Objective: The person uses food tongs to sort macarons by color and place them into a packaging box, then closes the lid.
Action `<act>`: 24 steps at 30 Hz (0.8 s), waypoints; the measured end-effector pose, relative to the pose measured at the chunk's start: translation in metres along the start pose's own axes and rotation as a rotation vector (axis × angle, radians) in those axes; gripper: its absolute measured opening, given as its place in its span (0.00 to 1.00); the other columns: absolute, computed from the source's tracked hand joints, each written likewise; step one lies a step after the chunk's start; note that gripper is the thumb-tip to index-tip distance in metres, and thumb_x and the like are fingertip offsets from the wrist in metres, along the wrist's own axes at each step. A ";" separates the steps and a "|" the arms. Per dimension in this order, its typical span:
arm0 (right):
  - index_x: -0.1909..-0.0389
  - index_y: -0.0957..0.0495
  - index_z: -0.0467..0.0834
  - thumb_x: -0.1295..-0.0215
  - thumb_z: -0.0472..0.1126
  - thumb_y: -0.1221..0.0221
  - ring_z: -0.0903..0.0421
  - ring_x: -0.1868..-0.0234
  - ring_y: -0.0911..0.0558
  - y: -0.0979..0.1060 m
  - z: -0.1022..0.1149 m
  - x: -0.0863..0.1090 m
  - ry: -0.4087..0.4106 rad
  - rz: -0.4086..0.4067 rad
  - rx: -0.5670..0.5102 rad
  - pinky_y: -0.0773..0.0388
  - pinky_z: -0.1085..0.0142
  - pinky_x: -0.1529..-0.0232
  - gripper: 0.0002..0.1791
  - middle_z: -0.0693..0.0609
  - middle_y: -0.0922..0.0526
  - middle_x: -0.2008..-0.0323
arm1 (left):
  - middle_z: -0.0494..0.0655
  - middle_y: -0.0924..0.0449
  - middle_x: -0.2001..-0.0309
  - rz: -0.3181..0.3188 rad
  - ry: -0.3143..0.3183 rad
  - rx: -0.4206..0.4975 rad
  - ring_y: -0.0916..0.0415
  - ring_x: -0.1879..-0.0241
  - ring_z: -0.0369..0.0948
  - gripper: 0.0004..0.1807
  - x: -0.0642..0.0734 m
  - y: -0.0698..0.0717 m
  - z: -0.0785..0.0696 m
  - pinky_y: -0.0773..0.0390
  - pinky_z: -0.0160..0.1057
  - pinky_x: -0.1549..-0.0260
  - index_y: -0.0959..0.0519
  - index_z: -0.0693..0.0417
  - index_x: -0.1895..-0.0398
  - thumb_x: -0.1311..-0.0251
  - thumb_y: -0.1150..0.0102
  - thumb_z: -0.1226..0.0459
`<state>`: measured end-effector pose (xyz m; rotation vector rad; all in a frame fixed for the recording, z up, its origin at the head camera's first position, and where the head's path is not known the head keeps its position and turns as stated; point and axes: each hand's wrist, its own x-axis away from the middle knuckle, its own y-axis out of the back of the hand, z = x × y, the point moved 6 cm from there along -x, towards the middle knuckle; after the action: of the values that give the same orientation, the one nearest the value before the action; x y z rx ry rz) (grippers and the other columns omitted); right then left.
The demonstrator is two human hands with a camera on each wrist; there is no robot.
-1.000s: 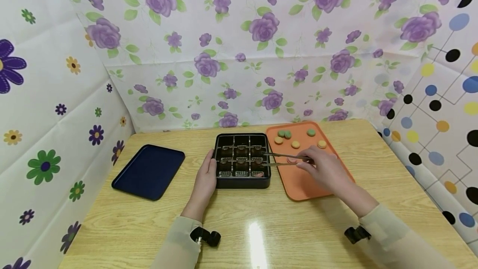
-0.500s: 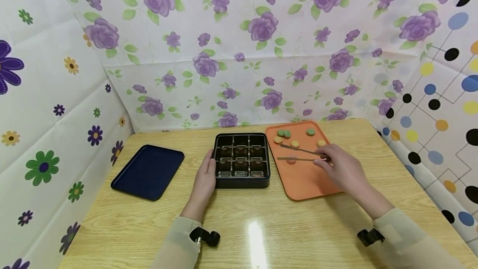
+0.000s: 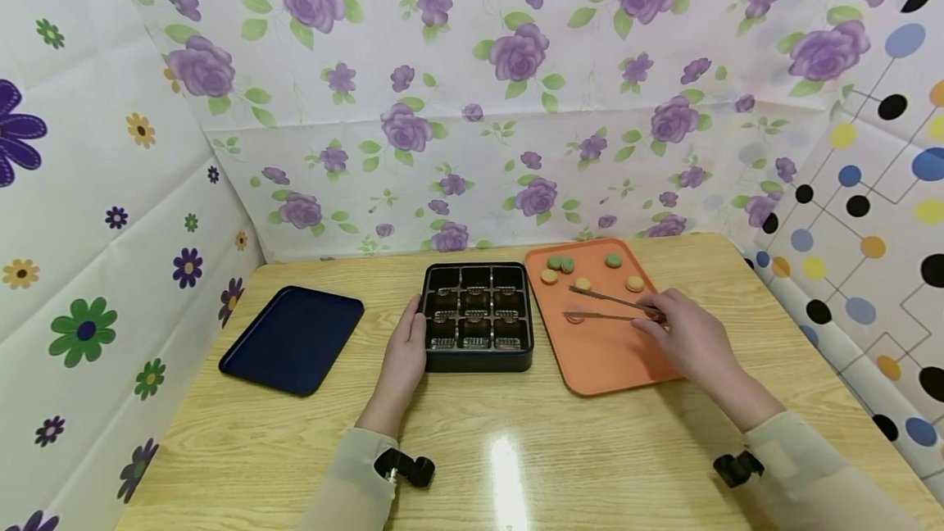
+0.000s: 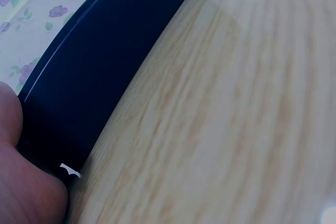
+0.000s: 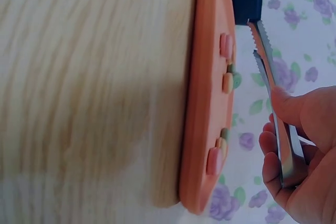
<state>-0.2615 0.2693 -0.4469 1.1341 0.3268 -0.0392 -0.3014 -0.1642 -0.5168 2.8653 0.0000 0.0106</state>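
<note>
My right hand [image 3: 696,338] holds metal tongs [image 3: 608,298] over the orange tray [image 3: 605,367]. Their serrated tips are apart with nothing between them, as the right wrist view also shows. Beneath the lower arm sits a pink macaron [image 3: 574,318]. Yellow macarons [image 3: 635,283] and green macarons [image 3: 613,260] lie further back on the tray. My left hand [image 3: 406,344] rests along the left side of a black box [image 3: 479,361], its fingers fairly straight. Clear dividers split the box into a grid of compartments; a bit of pink [image 3: 508,343] shows in the front right one.
A dark blue tray [image 3: 295,338] lies on the wooden table [image 3: 457,441] to the left. The orange tray stands close beside the box's right side. Flowered cloth [image 3: 472,146] hangs behind the table, and a dotted cloth [image 3: 859,269] on the right.
My right hand has drawn the tongs rightward, away from the front right compartment and back over the orange tray, with the tips spread. The left hand and the box have stayed put.
</note>
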 end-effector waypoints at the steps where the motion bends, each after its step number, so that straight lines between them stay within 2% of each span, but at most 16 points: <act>1: 0.41 0.13 0.39 0.23 0.44 0.29 0.48 0.60 0.16 -0.001 -0.002 0.000 -0.003 0.000 0.001 0.18 0.50 0.65 0.17 0.46 0.17 0.56 | 0.51 0.51 0.10 0.000 0.000 0.000 0.49 0.14 0.56 0.32 0.000 0.000 0.000 0.47 0.62 0.17 0.49 0.43 0.07 0.07 0.66 0.49; 12: 0.41 0.13 0.37 0.21 0.44 0.30 0.42 0.56 0.14 -0.008 -0.015 0.002 -0.022 0.014 0.015 0.15 0.43 0.58 0.17 0.40 0.15 0.52 | 0.50 0.52 0.10 0.001 -0.002 0.004 0.50 0.14 0.55 0.33 0.000 -0.001 -0.001 0.48 0.62 0.17 0.50 0.43 0.07 0.07 0.67 0.49; 24: 0.43 0.12 0.38 0.22 0.44 0.29 0.45 0.58 0.14 -0.014 -0.021 0.003 -0.029 0.038 0.019 0.15 0.46 0.62 0.16 0.43 0.15 0.55 | 0.49 0.53 0.10 0.005 0.001 -0.004 0.51 0.13 0.55 0.33 0.001 -0.001 -0.002 0.48 0.62 0.17 0.51 0.43 0.07 0.07 0.67 0.48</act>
<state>-0.2664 0.2824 -0.4679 1.1574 0.2798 -0.0254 -0.3005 -0.1631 -0.5150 2.8617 -0.0068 0.0133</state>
